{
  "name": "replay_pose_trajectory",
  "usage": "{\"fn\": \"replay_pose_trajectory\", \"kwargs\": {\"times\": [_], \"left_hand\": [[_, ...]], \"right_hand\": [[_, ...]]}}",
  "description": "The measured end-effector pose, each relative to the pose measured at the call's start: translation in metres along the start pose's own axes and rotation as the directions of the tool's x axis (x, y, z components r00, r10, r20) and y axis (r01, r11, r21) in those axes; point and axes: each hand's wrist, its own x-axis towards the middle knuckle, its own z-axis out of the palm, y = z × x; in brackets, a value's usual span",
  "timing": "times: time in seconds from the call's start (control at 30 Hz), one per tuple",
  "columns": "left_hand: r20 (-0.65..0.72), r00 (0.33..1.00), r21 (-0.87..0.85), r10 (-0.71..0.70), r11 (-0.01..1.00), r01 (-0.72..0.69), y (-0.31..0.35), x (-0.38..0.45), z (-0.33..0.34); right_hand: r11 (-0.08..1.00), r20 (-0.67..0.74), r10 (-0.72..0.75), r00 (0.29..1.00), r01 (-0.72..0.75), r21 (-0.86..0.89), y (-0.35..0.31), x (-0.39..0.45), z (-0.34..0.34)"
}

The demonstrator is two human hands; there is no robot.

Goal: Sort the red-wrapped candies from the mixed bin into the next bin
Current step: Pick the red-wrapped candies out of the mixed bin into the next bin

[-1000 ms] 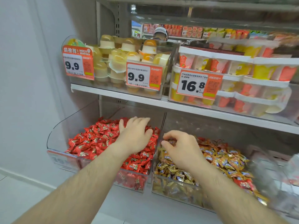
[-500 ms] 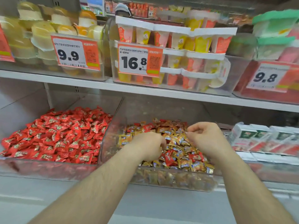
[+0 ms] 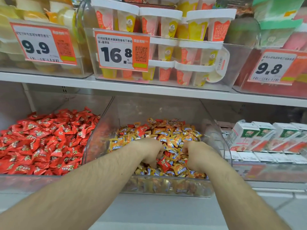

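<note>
The head view looks down on two clear bins side by side under a shelf. The next bin (image 3: 49, 181), well to the left of both hands, is heaped with red-wrapped candies only. The mixed bin (image 3: 214, 123) holds mostly gold and orange wrappers, and both hands are sunk into its near half.

The left hand (image 3: 147, 151) has its fingers curled down into the pile; whether they pinch a candy cannot be told. The right hand (image 3: 197, 153) is likewise curled, fingertips buried, its grasp hidden.

Between the two hands, nearly touching the left hand's fingers and just apart from the right, lies a red-wrapped candy (image 3: 163, 163), tilted, its long axis running from the near right up toward the far left. The left hand is nearer to it and also nearer to the next bin, so it looks the likelier hand to take it leftward. A few more red wrappers (image 3: 142, 128) show beyond the left hand.
</note>
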Motion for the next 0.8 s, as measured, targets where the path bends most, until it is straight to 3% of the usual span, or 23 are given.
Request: {"fn": "replay_pose_trajectory", "kwargs": {"times": [0.13, 0.37, 0.53, 0.67, 0.73, 0.8], "left_hand": [[-0.034, 0.999, -0.049, -0.016, 0.999, 0.014, -0.009, -0.007, 0.0], [-0.117, 0.99, -0.201, -0.084, 0.978, 0.059, -0.027, -0.017, -0.005], [-0.207, 0.965, -0.325, -0.163, 0.941, 0.089, -0.038, -0.023, -0.006], [-0.209, 0.958, -0.381, -0.199, 0.918, 0.107, -0.04, -0.026, -0.01], [-0.189, 0.966, -0.34, -0.179, 0.934, 0.106, -0.04, -0.026, -0.012], [-0.162, 0.975, -0.271, -0.155, 0.957, 0.108, -0.039, -0.025, -0.009]], "right_hand": [[0.999, 0.015, -0.016, 1.0, 0.015, 0.047, -0.001, -0.002, -0.001], [0.919, 0.021, -0.132, 0.991, 0.114, 0.378, -0.02, 0.002, -0.007], [0.976, -0.012, -0.154, 0.988, 0.154, 0.153, -0.048, 0.007, 0.011], [0.978, 0.114, -0.188, 0.976, 0.196, -0.068, -0.06, 0.006, 0.02], [0.98, 0.117, -0.182, 0.976, 0.189, -0.059, -0.059, 0.008, 0.019], [0.986, 0.08, -0.163, 0.983, 0.158, 0.061, -0.051, 0.01, 0.014]]}}
